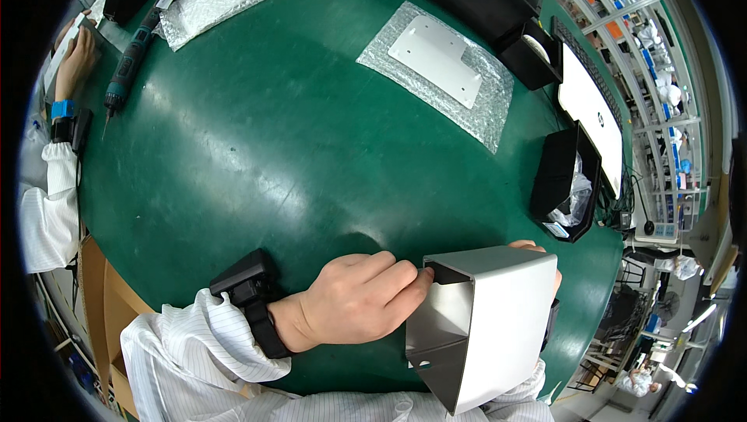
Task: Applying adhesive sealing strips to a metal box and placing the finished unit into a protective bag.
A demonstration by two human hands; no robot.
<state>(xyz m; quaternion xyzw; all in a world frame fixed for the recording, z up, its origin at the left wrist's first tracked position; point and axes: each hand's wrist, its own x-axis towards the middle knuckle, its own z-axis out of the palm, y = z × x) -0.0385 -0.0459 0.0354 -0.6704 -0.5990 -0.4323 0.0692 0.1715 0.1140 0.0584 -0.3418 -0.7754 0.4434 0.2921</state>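
Note:
A silver-grey sheet-metal housing (510,321), box-shaped with an open, dark-shadowed left end, is held up at the table's near edge. My left hand (362,297) is closed, its curled fingertips gripping the upper left corner of the opening. Behind the housing's right side is my right hand (527,245); only some fingertips show along its top and right edges, wrapped round it. A small hole shows in the lower panel inside the opening. Each of my sleeves is white and striped, and a black device (249,278) is strapped to my left wrist.
Two bubble-wrap sheets (486,122) lie across the green table (257,149), one under a flat white plate (436,60). An electric screwdriver (132,60) rests at the far left, near a co-worker's hand (75,64). Black bins (552,181) and a laptop (595,110) stand right.

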